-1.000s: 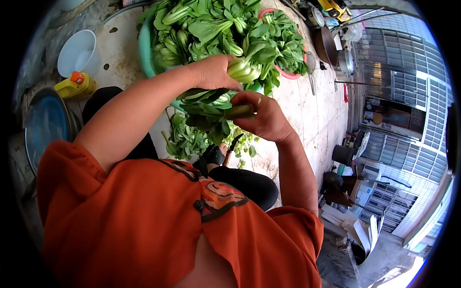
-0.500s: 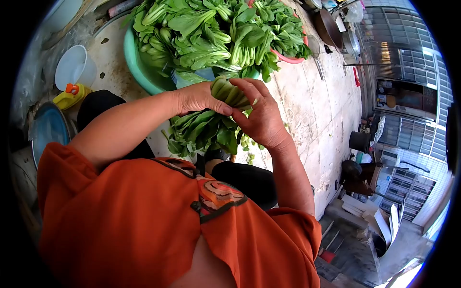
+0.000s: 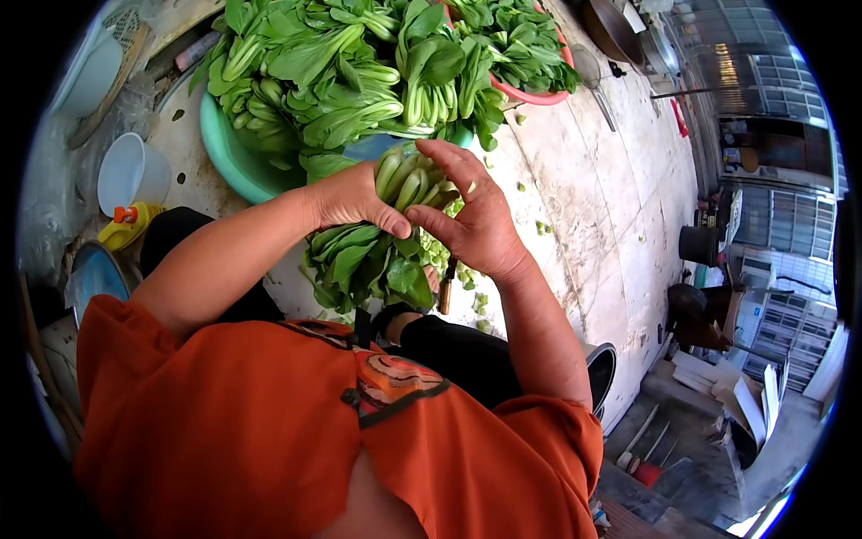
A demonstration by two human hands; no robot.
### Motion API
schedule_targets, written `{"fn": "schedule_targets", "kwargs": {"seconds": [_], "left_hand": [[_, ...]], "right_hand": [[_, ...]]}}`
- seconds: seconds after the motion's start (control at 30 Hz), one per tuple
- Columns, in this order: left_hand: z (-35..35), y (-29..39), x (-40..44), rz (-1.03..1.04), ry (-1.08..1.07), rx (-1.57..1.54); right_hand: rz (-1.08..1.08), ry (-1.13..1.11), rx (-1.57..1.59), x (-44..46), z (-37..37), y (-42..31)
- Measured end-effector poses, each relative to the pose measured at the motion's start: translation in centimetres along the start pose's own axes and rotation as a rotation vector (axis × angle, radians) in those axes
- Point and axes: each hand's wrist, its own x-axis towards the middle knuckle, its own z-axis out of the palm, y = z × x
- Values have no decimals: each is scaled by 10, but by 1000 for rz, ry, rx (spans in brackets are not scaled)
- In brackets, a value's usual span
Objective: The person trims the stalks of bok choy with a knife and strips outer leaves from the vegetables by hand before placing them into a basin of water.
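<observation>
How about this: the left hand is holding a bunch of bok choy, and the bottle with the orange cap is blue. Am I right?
Nearly! The bottle is yellow, not blue, as the head view shows. The left hand is holding a bunch of bok choy.

The left forearm (image 3: 233,244) and right forearm (image 3: 548,337) converge; the left hand (image 3: 352,198) curls closed, the right hand (image 3: 476,220) arches, thumb and fingers apart.
</observation>
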Motion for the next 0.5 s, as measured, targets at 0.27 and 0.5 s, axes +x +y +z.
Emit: {"fn": "schedule_targets", "kwargs": {"seconds": [0.27,0.5], "left_hand": [[-34,-25,8,-121,143,88],[-30,-1,26,-56,274,-454]], "right_hand": [[558,321,592,-84,-30,100],[1119,845,899,-209,22,194]]}}
